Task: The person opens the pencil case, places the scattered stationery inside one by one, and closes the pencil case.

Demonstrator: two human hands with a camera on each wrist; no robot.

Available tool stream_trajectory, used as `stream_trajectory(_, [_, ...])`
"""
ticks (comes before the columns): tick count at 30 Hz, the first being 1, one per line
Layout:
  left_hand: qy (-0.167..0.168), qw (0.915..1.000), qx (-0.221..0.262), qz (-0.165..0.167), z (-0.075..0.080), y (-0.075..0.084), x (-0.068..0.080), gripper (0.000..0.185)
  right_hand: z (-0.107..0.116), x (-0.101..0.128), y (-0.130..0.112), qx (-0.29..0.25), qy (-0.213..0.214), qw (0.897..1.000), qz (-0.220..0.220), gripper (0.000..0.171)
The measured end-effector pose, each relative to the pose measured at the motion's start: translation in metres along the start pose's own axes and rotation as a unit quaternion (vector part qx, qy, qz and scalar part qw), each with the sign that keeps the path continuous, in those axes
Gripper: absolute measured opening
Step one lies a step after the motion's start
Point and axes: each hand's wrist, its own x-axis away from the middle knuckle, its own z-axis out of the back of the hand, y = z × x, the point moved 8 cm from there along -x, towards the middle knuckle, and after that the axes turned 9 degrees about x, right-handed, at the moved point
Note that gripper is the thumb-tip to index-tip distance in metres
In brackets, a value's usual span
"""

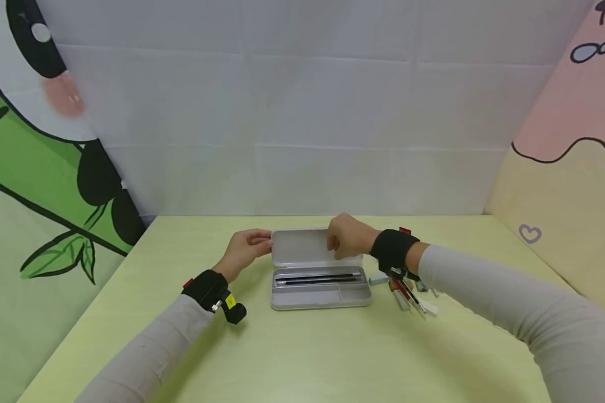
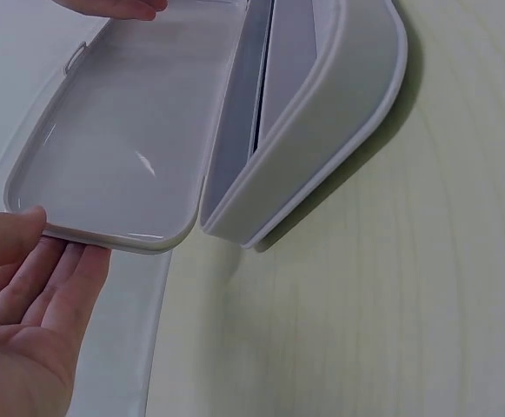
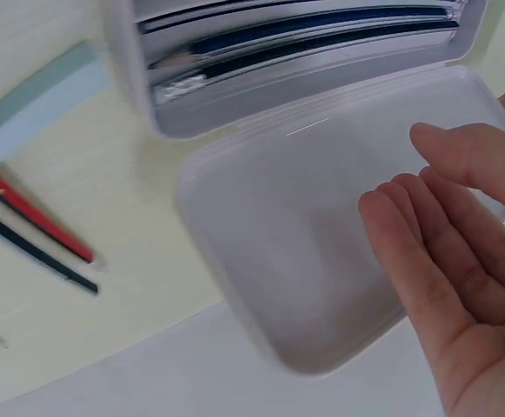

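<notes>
A pale grey pencil case (image 1: 302, 305) stands on the table in front of me, its lid (image 1: 298, 246) tilted back on the hinge. In its narrow rear compartment lie dark pencils (image 1: 317, 279), and a divider splits the front part. My left hand (image 1: 243, 251) pinches the lid's left edge, thumb against one side and fingers behind it, as the left wrist view shows. Over the right part of the lid hovers my right hand (image 1: 350, 236). Its fingers bend slightly, with the thumb apart and nothing between them in the right wrist view.
Right of the case lies a light blue block (image 1: 378, 279). Beyond it is a loose pile of pens and other stationery (image 1: 408, 294), partly under my right wrist. A white sheet (image 1: 322, 134) hangs behind the table (image 1: 302, 358), with printed panels at both sides.
</notes>
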Motion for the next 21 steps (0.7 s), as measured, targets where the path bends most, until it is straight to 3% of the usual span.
stream_trajectory(15, [-0.004,1.0,-0.002,-0.002,-0.002,0.002,0.0,0.039,0.004,0.058,0.056,0.005,0.019,0.998,-0.061,0.009])
stream_trajectory(18, [-0.007,1.0,0.0,-0.007,-0.002,0.0,-0.001,0.039,-0.02,0.064,0.099,-0.011,0.038,0.997,-0.07,0.011])
stream_trajectory(21, [-0.007,0.9999,0.002,-0.007,-0.001,0.0,-0.001,0.039,-0.07,0.068,0.172,-0.032,0.055,0.993,-0.097,0.019])
